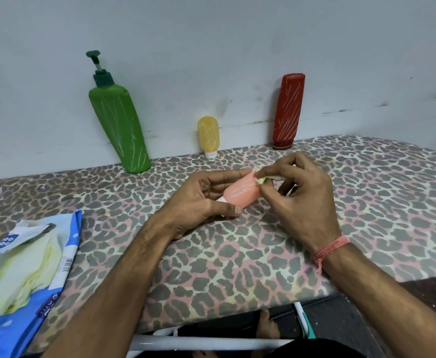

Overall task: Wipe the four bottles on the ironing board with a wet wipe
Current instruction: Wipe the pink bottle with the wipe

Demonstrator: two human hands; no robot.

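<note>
My left hand (201, 197) grips a small pink bottle (241, 192) streaked with white marks, held on its side just above the ironing board (237, 254). My right hand (299, 197) pinches a small folded wet wipe (266, 179) against the bottle's upper right end. Against the wall stand a tall green pump bottle (120, 125), a small yellow bottle (208, 136) on its white cap, and a red bottle (288, 112) on its cap. All three carry white scribble marks.
An opened blue wet-wipe pack (23, 270) lies at the board's left front, pale wipes showing. The board has a leopard-print cover and butts against a grey wall. Its white metal frame (211, 341) and dark floor show below the front edge.
</note>
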